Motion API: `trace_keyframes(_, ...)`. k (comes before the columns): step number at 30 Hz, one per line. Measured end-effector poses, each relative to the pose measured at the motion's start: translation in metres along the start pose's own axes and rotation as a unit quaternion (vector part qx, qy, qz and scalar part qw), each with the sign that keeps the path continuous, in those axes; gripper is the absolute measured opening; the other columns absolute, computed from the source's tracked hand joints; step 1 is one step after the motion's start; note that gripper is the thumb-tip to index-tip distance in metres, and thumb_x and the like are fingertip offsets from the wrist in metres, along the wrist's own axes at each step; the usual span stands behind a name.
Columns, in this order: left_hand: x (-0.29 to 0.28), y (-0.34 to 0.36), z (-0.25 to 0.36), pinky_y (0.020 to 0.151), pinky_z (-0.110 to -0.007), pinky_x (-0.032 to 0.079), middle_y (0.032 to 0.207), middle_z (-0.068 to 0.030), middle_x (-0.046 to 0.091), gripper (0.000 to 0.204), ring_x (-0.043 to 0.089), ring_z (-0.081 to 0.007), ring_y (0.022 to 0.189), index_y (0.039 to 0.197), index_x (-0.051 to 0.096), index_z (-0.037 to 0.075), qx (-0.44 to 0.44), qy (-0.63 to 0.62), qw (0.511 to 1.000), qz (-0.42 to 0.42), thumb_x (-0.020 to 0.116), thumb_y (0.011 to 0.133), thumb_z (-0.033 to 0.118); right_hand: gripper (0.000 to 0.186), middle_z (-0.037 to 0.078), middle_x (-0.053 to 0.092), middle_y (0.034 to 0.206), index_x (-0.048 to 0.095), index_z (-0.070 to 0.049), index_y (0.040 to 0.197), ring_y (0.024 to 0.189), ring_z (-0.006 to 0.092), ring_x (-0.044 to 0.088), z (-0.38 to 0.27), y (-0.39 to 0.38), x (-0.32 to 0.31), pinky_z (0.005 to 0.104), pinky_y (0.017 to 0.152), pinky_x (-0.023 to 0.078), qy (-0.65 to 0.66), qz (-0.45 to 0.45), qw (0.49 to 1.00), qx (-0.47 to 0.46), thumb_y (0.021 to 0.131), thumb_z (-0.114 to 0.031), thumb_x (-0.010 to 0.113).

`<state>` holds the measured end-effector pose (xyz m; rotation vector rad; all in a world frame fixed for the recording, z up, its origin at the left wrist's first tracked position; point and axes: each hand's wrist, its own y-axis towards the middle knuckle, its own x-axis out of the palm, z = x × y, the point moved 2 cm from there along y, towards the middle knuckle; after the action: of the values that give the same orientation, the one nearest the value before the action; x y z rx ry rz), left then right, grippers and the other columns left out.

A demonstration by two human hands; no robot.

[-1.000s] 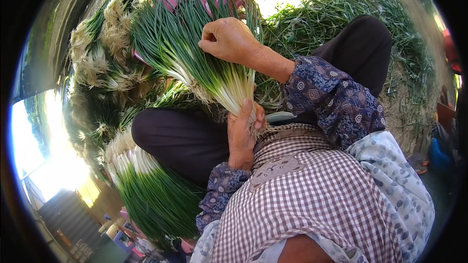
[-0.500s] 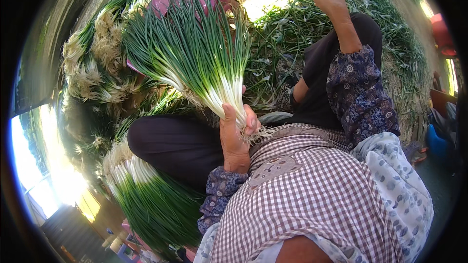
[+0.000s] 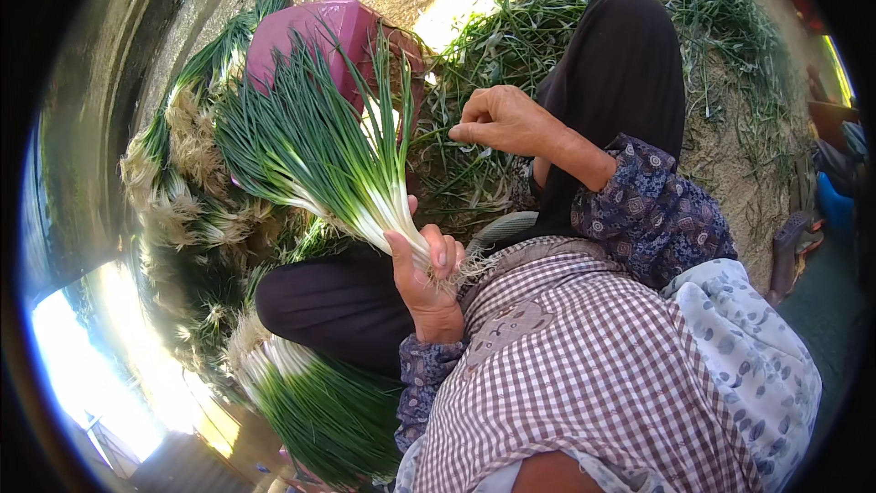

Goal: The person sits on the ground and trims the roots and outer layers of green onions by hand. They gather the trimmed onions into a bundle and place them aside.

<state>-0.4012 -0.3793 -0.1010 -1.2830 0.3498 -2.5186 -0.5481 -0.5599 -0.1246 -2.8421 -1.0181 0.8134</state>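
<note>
My left hand is closed round the white root ends of a bunch of spring onions. The long green leaves fan out up and to the left, partly in front of a pink plastic tub-like object. Thin roots poke out past my fingers, close to the checked apron. To the right of the bunch, apart from it, my right hand is held over my lower leg. Its fingers are curled in toward the thumb, and nothing shows between them.
Loose green leaf trimmings lie heaped on the ground ahead. Many rooty spring onions are piled at the left. A neat bundle of spring onions lies beside my left knee. Something blue stands at far right.
My right hand has come down and left from above the trimmings, its spread fingers now curled. The bunch in my left hand looks thinner and sits slightly lower and further left.
</note>
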Motion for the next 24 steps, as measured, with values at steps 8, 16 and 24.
trace_keyframes(8,-0.002,-0.003,0.0,0.047,-0.027,0.031,0.054,-0.0006,0.04,0.054,0.028,-0.0084,0.04,0.135,0.042,0.01,0.004,-0.02,0.999,0.026,0.036,0.098,0.05,0.025,-0.002,0.061,0.081,0.061,-0.005,0.105,0.066,0.0039,0.054,-0.035,0.008,0.047,0.0176,0.05,0.041,0.523,-0.092,0.845,0.06,0.086,-0.02,0.067)
trace_keyframes(16,-0.009,-0.002,-0.005,0.049,-0.027,0.035,0.056,-0.0005,0.043,0.045,0.032,-0.008,0.042,0.136,0.041,0.01,-0.008,-0.005,0.999,0.043,0.043,0.099,0.036,0.019,-0.002,0.057,0.074,0.06,0.0,0.101,0.063,0.0032,0.049,-0.028,0.032,0.04,0.0199,0.054,0.041,0.312,0.21,0.925,-0.049,0.087,-0.012,0.065)
trace_keyframes(24,-0.013,-0.002,-0.008,0.05,-0.028,0.037,0.058,-0.0003,0.044,0.045,0.033,-0.0071,0.042,0.138,0.04,0.012,-0.01,-0.002,1.0,0.025,0.041,0.101,0.036,0.018,0.007,0.062,0.064,0.064,-0.007,0.1,0.064,0.0213,0.063,-0.075,0.121,0.0,0.0349,0.058,0.048,-0.055,0.247,0.922,-0.292,0.084,-0.014,0.062)
